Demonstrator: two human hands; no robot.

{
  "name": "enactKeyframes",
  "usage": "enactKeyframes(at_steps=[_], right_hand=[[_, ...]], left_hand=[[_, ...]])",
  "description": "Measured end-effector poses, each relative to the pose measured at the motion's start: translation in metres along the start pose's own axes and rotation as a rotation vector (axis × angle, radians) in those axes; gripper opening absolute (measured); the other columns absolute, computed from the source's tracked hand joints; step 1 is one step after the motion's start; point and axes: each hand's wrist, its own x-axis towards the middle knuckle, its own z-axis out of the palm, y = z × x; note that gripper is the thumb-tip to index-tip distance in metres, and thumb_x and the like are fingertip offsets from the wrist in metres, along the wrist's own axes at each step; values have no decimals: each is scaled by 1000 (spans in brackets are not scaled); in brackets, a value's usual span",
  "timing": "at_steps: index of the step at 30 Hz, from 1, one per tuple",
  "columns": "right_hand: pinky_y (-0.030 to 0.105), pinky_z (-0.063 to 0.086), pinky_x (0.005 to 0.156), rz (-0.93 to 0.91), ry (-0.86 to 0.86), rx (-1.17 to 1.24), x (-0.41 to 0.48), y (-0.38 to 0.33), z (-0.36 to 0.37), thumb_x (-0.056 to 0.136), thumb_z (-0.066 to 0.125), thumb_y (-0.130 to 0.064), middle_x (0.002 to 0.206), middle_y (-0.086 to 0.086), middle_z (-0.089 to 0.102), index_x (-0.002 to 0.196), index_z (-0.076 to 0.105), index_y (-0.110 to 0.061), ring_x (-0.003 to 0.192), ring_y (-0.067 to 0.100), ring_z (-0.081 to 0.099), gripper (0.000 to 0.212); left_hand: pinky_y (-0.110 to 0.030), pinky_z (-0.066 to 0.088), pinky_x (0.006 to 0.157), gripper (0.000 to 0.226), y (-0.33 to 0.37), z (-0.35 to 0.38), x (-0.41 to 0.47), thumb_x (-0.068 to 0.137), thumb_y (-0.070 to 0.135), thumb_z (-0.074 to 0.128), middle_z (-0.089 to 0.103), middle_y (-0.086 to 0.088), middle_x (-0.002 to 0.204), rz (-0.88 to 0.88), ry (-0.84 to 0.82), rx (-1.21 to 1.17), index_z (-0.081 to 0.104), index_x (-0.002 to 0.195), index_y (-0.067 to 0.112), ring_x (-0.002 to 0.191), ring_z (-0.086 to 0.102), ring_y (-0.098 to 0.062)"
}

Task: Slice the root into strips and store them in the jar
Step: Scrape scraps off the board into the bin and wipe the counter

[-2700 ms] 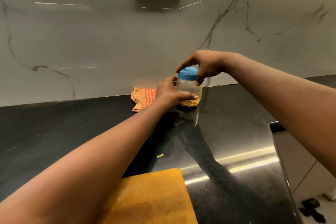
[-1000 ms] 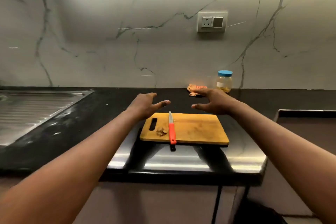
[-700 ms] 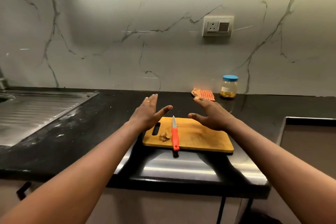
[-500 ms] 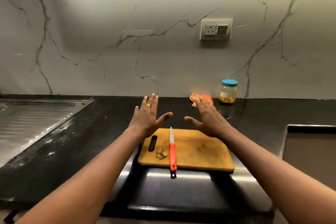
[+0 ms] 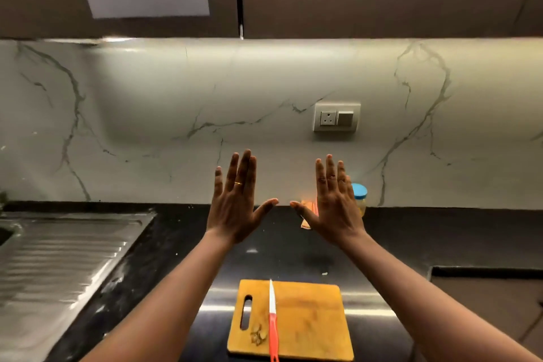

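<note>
Both hands are up, fingers straight, holding nothing: left hand (image 5: pixel 235 203), then lower down maybe root scraps (image 5: pixel 258 335) by the knife (image 5: pixel 272 320) on the board (image 5: pixel 308 317), then right hand (image 5: pixel 332 203), with the lidded jar (image 5: pixel 360 197) just behind it on the table (image 5: pixel 176 244), so right's nearer.

No readable text or labels

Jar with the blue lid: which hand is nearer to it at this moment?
Right. The right hand, raised and open, covers the left edge of the jar in the view; the left hand, also raised and open, is farther left, clear of it.
</note>
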Motion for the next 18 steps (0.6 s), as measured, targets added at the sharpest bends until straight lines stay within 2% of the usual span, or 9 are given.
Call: enactKeyframes(at_steps=[6,10,14,18], right_hand=[[53,15,115,-64,142,-4,39,-21,-76,86,45,-70,158,12,-14,152,-5,-9,145,33,-10,102],[56,18,114,-89,226,-9,59,-26,-109,86,41,-70,158,15,-11,152,0,-7,145,34,-9,100],[54,14,115,-89,241,-18,57,-29,-119,87,39,-70,158,15,-11,152,-3,-9,145,35,-9,99],[50,14,116,-111,211,-29,40,-35,-104,88,39,-70,158,17,-6,152,-1,-7,145,36,-4,98]], left_hand=[[-57,12,120,92,-1,-71,48,95,71,21,-3,-11,165,35,89,40,2,156,5,152,-2,-28],[-58,13,120,89,-2,-105,73,96,70,18,-5,-10,165,28,148,30,-2,156,7,152,-4,-27],[-56,11,120,87,3,-116,72,96,68,19,-3,-10,165,19,169,19,-3,156,9,152,-3,-26],[-56,12,120,88,10,-102,45,96,67,24,-1,-11,165,-14,121,-27,1,157,7,152,-2,-27]])
